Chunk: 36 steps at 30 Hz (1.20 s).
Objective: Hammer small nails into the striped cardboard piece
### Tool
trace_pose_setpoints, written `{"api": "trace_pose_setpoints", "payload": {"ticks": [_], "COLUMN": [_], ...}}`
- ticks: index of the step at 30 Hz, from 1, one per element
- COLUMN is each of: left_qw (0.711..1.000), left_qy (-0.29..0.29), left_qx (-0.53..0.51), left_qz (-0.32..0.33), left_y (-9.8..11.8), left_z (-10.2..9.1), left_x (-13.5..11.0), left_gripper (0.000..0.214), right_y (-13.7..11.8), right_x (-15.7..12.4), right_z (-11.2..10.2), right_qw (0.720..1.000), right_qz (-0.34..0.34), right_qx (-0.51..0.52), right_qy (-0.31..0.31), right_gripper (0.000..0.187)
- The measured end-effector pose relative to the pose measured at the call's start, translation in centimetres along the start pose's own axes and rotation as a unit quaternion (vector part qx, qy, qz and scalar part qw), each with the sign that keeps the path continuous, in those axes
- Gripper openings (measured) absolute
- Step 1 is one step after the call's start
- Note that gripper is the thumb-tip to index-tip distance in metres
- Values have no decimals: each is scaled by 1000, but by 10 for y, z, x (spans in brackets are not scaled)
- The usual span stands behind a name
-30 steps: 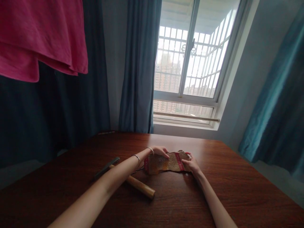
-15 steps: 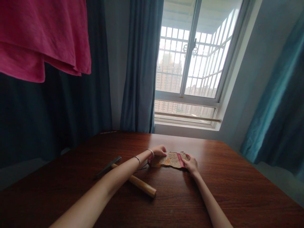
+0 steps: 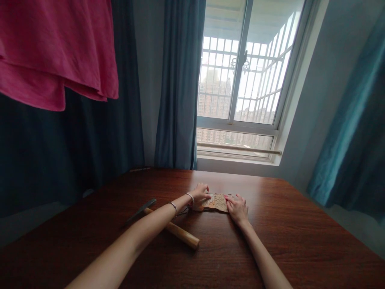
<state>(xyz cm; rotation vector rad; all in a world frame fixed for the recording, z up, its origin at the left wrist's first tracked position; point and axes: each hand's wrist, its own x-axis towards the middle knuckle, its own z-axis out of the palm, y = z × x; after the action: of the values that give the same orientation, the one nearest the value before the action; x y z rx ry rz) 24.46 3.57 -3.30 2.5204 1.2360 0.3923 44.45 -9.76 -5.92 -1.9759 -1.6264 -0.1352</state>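
A small tan piece, like torn cardboard, dotted with dark specks or holes (image 3: pixel 219 203), lies on the brown wooden table (image 3: pixel 228 257). My left hand (image 3: pixel 199 193), with bracelets at the wrist, rests at its left end, finger and thumb apart. Stretched out over the right end, my right hand (image 3: pixel 238 208) lies with its fingertips on the surface and covers the pink band there. Below my left forearm is a hammer with a wooden handle (image 3: pixel 184 236) and a dark metal head (image 3: pixel 142 210); the forearm hides part of it.
Thin dark rods (image 3: pixel 182 212) stick out near my left wrist. A pink cloth (image 3: pixel 60 52) hangs at upper left before a dark blue curtain (image 3: pixel 105 132). Behind the table's far edge is a barred window (image 3: pixel 237 124), with another curtain (image 3: pixel 339 148) on the right.
My right hand has gone from gripping the piece's right edge to lying over it, covering the pink band. My left finger and thumb have spread apart. The piece appears flatter.
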Motion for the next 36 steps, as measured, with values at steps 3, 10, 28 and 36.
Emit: {"api": "trace_pose_setpoints", "payload": {"ticks": [3,10,28,36], "left_qw": [999,996,998,998], "left_qy": [20,70,11,-12], "left_qx": [26,40,-27,34], "left_qz": [7,37,-52,-59], "left_y": [1,0,-54,-16], "left_z": [-1,-38,-81,-53], "left_x": [-6,-42,-151,-133], "left_gripper": [45,24,28,22], "right_y": [-1,0,-94,-102], "right_x": [-1,-1,-55,-68], "right_z": [2,2,-11,-7], "right_qw": [1000,1000,935,915], "right_qz": [9,21,-313,-346], "right_qx": [-15,-13,161,207], "right_qy": [2,5,45,8], "right_gripper": [29,29,30,30]}}
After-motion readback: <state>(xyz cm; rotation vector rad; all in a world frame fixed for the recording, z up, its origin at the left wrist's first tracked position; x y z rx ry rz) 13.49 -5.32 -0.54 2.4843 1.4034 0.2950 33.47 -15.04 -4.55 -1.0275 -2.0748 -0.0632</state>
